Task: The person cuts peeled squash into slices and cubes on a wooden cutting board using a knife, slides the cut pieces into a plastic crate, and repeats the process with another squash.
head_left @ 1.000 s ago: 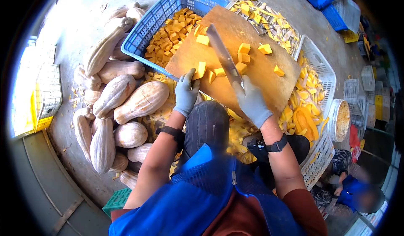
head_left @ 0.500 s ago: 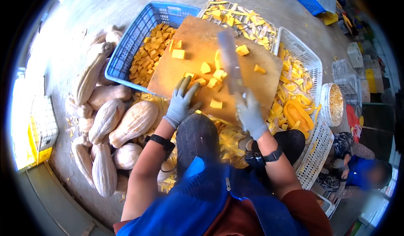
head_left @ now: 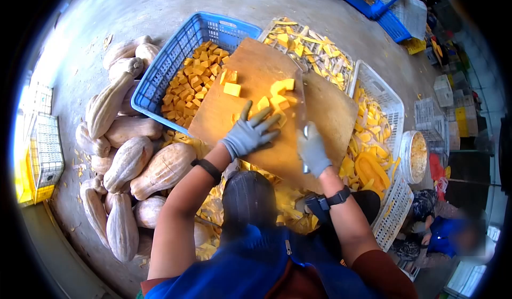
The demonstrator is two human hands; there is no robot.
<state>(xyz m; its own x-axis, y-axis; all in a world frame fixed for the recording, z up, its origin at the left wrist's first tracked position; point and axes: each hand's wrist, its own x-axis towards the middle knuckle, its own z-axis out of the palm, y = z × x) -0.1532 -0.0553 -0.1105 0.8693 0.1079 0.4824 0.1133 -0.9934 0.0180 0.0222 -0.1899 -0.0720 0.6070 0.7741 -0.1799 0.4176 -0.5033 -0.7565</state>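
Note:
A wooden cutting board (head_left: 213, 112) lies tilted, its upper left part over the blue basket (head_left: 154, 80). My left hand (head_left: 249, 135), gloved in grey, is spread over the board with its fingertips beside yellow pumpkin chunks (head_left: 278, 102). In my right hand (head_left: 313, 148), also gloved, is the handle of a knife (head_left: 303, 93); its blurred blade stands just right of the chunks. Two more pieces (head_left: 232, 89) lie near the board's upper left. Orange cubes (head_left: 194, 77) fill much of the blue basket.
Whole pale pumpkins (head_left: 165, 170) are piled at the left. Peelings lie in a grey crate (head_left: 346, 64) behind the board and a white crate (head_left: 397, 107) at its right. A round white tub (head_left: 413, 156) stands farther right. Another person (head_left: 442, 235) sits at the lower right.
The chunks near the board's middle have been gathered into a cluster, and the loose ones at the right no longer lie there. My left hand has moved right and spread out.

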